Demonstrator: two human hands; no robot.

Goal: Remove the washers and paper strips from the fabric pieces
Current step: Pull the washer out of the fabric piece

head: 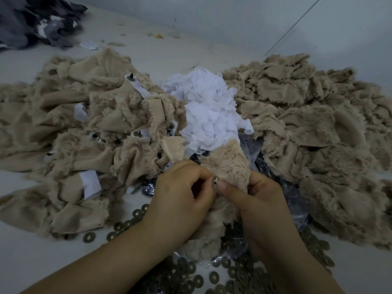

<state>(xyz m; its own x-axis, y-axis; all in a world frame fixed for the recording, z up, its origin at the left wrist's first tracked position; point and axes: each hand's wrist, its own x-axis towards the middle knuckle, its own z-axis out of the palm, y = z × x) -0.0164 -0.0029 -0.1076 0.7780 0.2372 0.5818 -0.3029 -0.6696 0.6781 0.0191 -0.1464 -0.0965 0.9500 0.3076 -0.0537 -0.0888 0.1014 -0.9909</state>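
Fabric piece in work sits between my two hands, low in the middle of the table, with its furry side up and its woven backing folded toward me. My left hand has its fingers curled in, thumb and forefinger pinching at a small metal fitting that pokes through the edge of the cloth; my right hand grips the same edge from the other side, thumb flat just beside the fitting. I cannot tell whether a washer is on the fitting at this moment, as my fingertips cover most of it. To do this step well, I judge that the right hand should hold the cloth taut close to the fitting, so the pull goes into the washer and not into stretching the pile. The left hand should draw straight along the post, not sideways, since a tilted washer is likely to bind. Any paper strip should come away whole; a torn scrap left under the fur would be hard to find. Loose washers lie scattered on the table below my wrists, so a freed one can drop there. The white paper heap lies just beyond the piece, between the untreated pile on the left, where strips and fittings show, and the stripped pile on the right.
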